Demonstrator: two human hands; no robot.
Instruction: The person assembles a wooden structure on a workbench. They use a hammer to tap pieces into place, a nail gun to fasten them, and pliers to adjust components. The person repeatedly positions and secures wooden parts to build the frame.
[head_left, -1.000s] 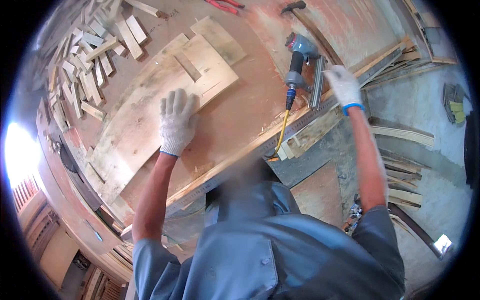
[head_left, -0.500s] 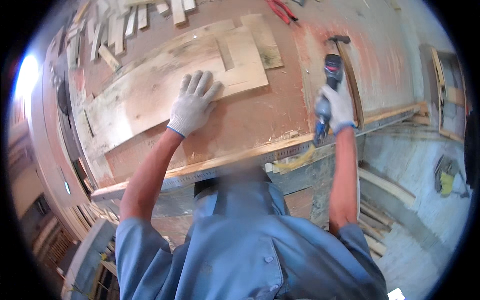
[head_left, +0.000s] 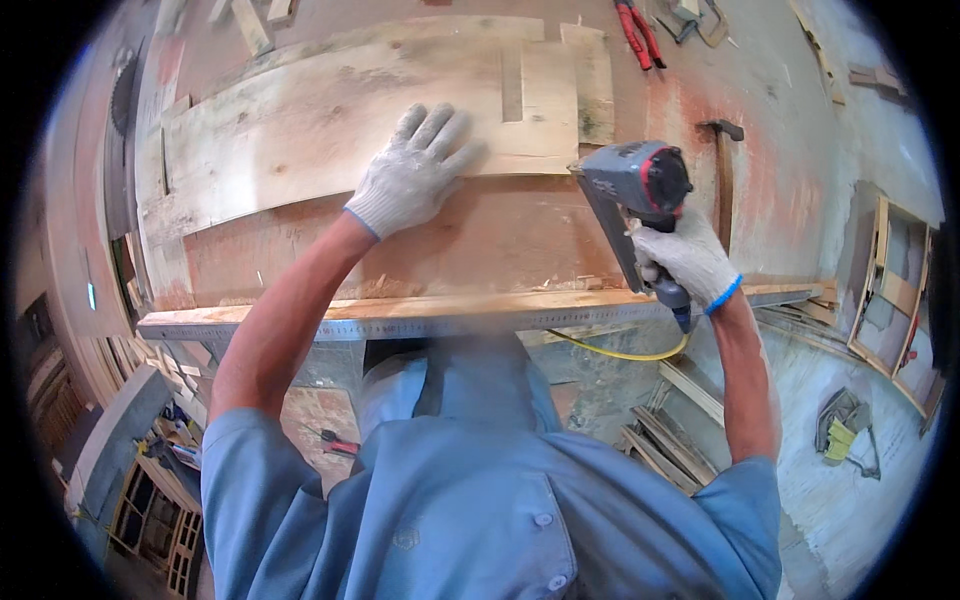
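A pale plywood panel (head_left: 290, 150) with a rectangular slot near its right end lies on the reddish workbench (head_left: 480, 230). My gloved left hand (head_left: 412, 175) rests with fingers stretched out over the panel's near edge. In my gloved right hand (head_left: 690, 255) is a grey and black pneumatic nail gun (head_left: 630, 185), gripped by its handle. Its nose is by the panel's lower right corner; whether they touch I cannot tell. A yellow air hose (head_left: 625, 353) runs from the handle's base below the bench edge. Under the panel's right end shows another board (head_left: 592, 85).
A hammer (head_left: 724, 180) lies right of the nail gun, and red-handled pliers (head_left: 638, 35) lie at the far side. A metal ruler (head_left: 450, 322) runs along the bench's front edge. Wood strips (head_left: 250, 28) are at the far left. Offcuts (head_left: 670, 450) lie below on the right.
My right hand has swung the nail gun around toward the panel's right corner, its body now turned left. My left hand has shifted slightly along the panel. The whole view has turned.
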